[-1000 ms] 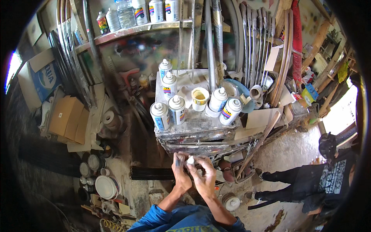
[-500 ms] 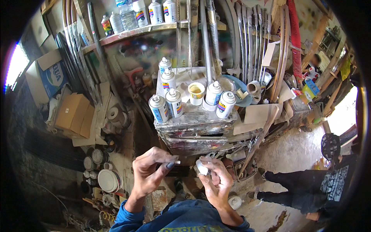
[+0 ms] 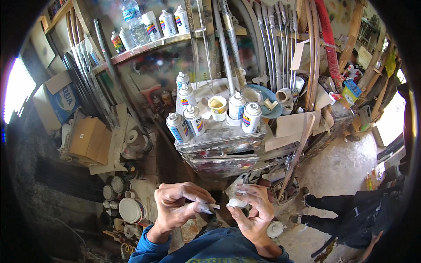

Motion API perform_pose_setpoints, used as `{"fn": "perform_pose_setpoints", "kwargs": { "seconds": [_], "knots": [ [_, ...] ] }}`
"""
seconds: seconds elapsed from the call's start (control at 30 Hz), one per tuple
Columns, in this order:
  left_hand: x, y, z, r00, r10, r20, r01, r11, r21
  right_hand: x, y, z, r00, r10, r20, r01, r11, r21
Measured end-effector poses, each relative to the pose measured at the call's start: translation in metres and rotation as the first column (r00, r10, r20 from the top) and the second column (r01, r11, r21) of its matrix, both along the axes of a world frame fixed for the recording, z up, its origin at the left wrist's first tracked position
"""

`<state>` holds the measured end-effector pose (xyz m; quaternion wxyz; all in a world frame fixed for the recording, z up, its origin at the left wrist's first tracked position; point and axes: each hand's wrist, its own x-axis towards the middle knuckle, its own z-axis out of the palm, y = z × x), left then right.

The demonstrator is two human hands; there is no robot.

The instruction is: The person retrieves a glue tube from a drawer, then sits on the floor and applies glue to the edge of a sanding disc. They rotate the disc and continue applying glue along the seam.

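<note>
My left hand (image 3: 182, 202) is closed in a pinch, a small white stick-like piece (image 3: 215, 206) poking out between thumb and fingertips. Close to its right, my right hand (image 3: 256, 209) grips a small white rounded piece (image 3: 237, 202) whose exact kind I cannot make out. The two pieces are apart. Pale dust covers the fingers. Beyond my hands stands a paint-stained cabinet (image 3: 219, 151). On its top are several white spray cans (image 3: 194, 121) and a white cup with a yellowish inside (image 3: 217, 108).
A blue basin (image 3: 274, 109) sits behind the cabinet top. Above, a shelf (image 3: 175, 38) carries more cans and a water bottle (image 3: 136, 27). Metal tubes (image 3: 267, 44) lean on the wall. At left are a cardboard box (image 3: 90, 139) and lidded tubs (image 3: 130, 210); at right, a person in dark clothes (image 3: 351, 219).
Both hands have moved slightly down and right in the picture, with the white pieces still held. The view has shifted a little. The person at right has changed posture.
</note>
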<state>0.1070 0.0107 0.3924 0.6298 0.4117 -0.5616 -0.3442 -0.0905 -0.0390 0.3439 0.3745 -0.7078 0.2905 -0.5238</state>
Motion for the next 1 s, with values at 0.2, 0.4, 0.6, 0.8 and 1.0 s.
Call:
{"fn": "perform_pose_setpoints", "kwargs": {
  "seconds": [0.2, 0.4, 0.6, 0.8, 1.0],
  "knots": [
    [-0.009, -0.011, 0.0, 0.999, 0.038, -0.022, -0.037, 0.999, 0.031, -0.001, -0.002, 0.0, 0.999, -0.03, 0.021, 0.031, 0.999, -0.042],
    [-0.014, -0.02, -0.005, 0.996, 0.048, -0.072, -0.047, 0.999, 0.016, -0.003, -0.005, -0.001, 0.999, -0.044, -0.021, 0.043, 0.998, -0.035],
    [-0.02, -0.024, -0.007, 0.995, 0.093, -0.042, -0.089, 0.992, 0.094, -0.003, -0.005, -0.009, 1.0, -0.027, -0.005, 0.027, 1.0, 0.012],
    [-0.021, -0.025, -0.002, 0.996, 0.091, 0.002, -0.091, 0.995, 0.048, -0.003, -0.003, -0.007, 0.998, -0.053, -0.031, 0.053, 0.998, 0.018],
    [-0.021, -0.025, -0.001, 0.997, 0.081, -0.015, -0.08, 0.995, 0.061, 0.003, 0.004, 0.0, 0.993, -0.089, 0.084, 0.074, 0.984, 0.16]
  ]
}}
